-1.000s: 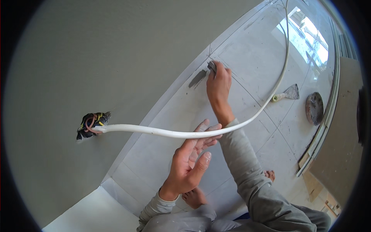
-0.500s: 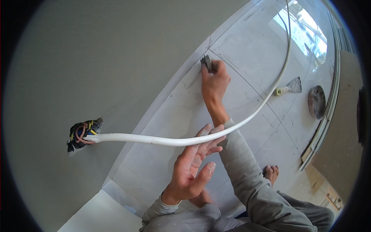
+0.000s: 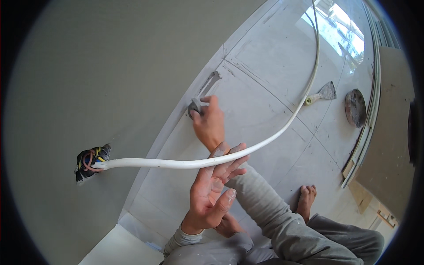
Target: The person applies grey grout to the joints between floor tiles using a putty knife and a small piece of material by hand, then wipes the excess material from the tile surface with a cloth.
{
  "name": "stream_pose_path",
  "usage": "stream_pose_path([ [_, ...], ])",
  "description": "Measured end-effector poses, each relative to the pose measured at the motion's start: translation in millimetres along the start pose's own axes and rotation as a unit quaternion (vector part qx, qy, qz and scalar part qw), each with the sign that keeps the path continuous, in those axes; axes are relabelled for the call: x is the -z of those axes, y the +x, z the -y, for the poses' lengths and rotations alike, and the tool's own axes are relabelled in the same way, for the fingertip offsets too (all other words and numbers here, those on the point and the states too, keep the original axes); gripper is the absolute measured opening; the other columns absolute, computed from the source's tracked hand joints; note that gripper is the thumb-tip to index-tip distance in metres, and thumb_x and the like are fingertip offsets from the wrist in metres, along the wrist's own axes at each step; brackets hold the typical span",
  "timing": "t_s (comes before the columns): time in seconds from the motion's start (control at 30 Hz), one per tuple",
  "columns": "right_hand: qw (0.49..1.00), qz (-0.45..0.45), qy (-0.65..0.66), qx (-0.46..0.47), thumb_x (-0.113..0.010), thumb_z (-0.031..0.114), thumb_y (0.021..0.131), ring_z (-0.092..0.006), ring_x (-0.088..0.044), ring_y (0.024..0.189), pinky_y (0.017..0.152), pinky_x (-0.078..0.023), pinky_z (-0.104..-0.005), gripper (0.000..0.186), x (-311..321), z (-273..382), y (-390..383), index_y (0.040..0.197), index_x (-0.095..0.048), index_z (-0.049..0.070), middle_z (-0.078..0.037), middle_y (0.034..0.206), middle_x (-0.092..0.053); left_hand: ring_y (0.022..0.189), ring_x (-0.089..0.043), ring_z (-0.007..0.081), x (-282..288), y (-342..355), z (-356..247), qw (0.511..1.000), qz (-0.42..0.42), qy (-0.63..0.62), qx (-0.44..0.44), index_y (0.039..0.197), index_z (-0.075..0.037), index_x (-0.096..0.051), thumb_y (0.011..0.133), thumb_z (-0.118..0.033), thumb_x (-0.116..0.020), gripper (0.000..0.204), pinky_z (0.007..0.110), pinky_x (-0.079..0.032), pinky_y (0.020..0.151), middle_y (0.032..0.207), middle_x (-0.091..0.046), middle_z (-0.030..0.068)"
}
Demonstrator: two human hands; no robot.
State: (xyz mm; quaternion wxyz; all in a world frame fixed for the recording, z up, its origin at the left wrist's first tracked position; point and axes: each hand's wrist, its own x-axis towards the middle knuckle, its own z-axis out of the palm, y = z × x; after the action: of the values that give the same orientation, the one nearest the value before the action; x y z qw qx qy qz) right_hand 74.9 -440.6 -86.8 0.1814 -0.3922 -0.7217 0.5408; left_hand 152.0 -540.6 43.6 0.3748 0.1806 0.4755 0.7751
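Observation:
My left hand (image 3: 207,194) is raised with its fingers stretched out and the palm facing me, whitish dust on the skin. A thick white cable (image 3: 176,164) passes across its fingers. Farther ahead, my right hand (image 3: 210,126) is closed on a small grey pad (image 3: 194,107), soft-looking, whose exact kind I cannot make out. It presses the pad low against the white skirting (image 3: 176,117) where wall and floor meet. Just beyond lies a grey smear (image 3: 212,80) on the tile edge.
From a hole in the grey wall (image 3: 92,161), with coloured wires showing, the cable runs rightward, then away over the tiled floor (image 3: 260,97). A putty knife (image 3: 322,93) and a round crusted dish (image 3: 355,108) lie at right, beside long strips (image 3: 369,123). A bare foot (image 3: 306,201) is near.
My right hand has drawn the pad nearer and leftward along the skirting, leaving the grey smear behind. My left hand keeps its outstretched pose at the cable. The view has shifted slightly.

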Motion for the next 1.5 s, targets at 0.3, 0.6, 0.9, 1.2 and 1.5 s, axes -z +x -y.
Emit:
stream_pose_path([
  [0.3, 0.966, -0.149, -0.136, 0.164, -0.059, -0.007, 0.089, -0.0448, -0.066, 0.092, 0.081, -0.052, -0.0496, 0.036, 41.2, -13.6, 117.5, 0.124, -0.052, -0.003, -0.028, 0.09, -0.068, 0.148, -0.039, 0.0429, 0.0, -9.9, 1.8, 1.0, 0.002, -0.025, 0.009, 0.162, 0.005, -0.008, 0.088, 0.0, -0.051, 0.086, 0.048, -0.037, 0.115, 0.161, -0.03, 0.0342],
  [0.6, 0.977, -0.049, -0.092, 0.183, -0.051, -0.016, 0.08, -0.0439, -0.059, 0.096, 0.084, -0.049, -0.0503, 0.039, 8.6, -20.5, 48.8, 0.119, -0.05, -0.008, -0.026, 0.097, -0.065, 0.144, -0.044, 0.0432, 5.2, -6.4, 6.8, 1.0, -0.002, -0.01, 0.014, 0.162, 0.005, 0.001, 0.086, 0.0, -0.05, 0.091, 0.047, -0.04, 0.113, 0.159, -0.032, 0.0363],
  [0.9, 0.989, 0.033, -0.016, 0.146, -0.062, -0.011, 0.084, -0.0416, -0.065, 0.098, 0.081, -0.054, -0.0464, 0.039, -23.3, -37.7, -29.8, 0.119, -0.058, 0.005, -0.021, 0.102, -0.066, 0.149, -0.036, 0.0414, -6.5, -6.3, -0.6, 1.0, -0.008, -0.005, 0.003, 0.163, -0.002, 0.006, 0.089, -0.004, -0.054, 0.095, 0.046, -0.038, 0.113, 0.164, -0.024, 0.0339],
  [1.2, 0.977, -0.087, -0.104, 0.164, -0.056, -0.009, 0.086, -0.0437, -0.059, 0.1, 0.084, -0.05, -0.0505, 0.036, 16.4, -15.0, 73.0, 0.121, -0.05, -0.005, -0.026, 0.1, -0.063, 0.151, -0.031, 0.0449, -3.7, -5.8, 5.8, 0.999, 0.049, 0.0, -0.005, 0.162, -0.007, 0.019, 0.082, -0.004, -0.057, 0.11, 0.049, -0.037, 0.112, 0.165, -0.015, 0.0369],
  [1.5, 0.99, 0.071, -0.048, 0.113, -0.053, -0.007, 0.091, -0.0445, -0.057, 0.093, 0.079, -0.05, -0.0515, 0.02, -41.9, -26.8, -73.1, 0.111, -0.055, -0.004, -0.024, 0.093, -0.058, 0.151, -0.03, 0.0467, -5.0, -5.6, 9.9, 0.997, 0.078, 0.0, -0.011, 0.162, -0.01, 0.021, 0.082, -0.007, -0.058, 0.113, 0.05, -0.038, 0.111, 0.165, -0.012, 0.0395],
])
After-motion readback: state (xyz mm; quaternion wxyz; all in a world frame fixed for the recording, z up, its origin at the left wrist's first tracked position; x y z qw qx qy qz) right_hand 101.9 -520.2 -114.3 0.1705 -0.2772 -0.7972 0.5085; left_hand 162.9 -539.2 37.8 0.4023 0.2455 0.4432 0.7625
